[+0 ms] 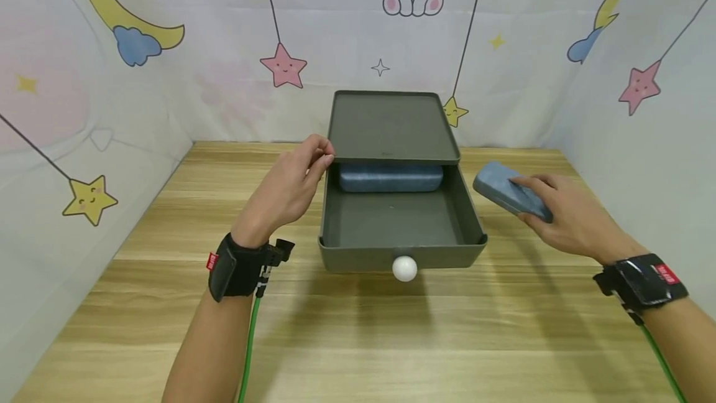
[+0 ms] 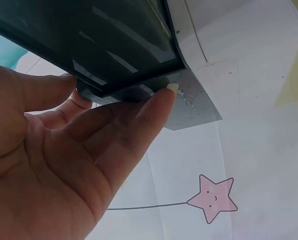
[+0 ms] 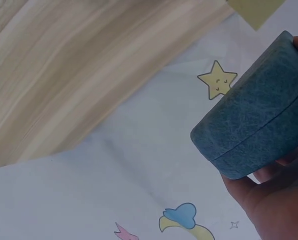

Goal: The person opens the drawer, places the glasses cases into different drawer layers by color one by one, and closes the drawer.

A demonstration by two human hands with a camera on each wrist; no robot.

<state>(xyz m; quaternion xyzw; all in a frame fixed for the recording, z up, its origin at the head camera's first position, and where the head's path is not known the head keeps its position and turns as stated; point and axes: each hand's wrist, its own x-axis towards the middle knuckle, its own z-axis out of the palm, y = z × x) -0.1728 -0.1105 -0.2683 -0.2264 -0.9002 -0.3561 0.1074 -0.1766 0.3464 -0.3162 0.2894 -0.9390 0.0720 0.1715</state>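
Observation:
A grey drawer box (image 1: 394, 126) stands at the back of the table, its drawer (image 1: 391, 222) pulled out toward me by a white round knob (image 1: 404, 268). One blue glasses case (image 1: 391, 180) lies crosswise at the back of the drawer, partly under the box's top panel. My left hand (image 1: 285, 188) pinches the front left corner of that panel between thumb and fingers. To the right of the drawer, my right hand (image 1: 573, 216) grips a second blue glasses case (image 1: 506, 188) by its near end; a seam line along its side shows in the right wrist view.
The wood-grain table (image 1: 358, 341) is enclosed by white cloth walls (image 1: 235, 79) printed with stars and moons. Each wrist wears a black strap (image 1: 237, 269), and a green cable (image 1: 248, 347) runs back along the forearm.

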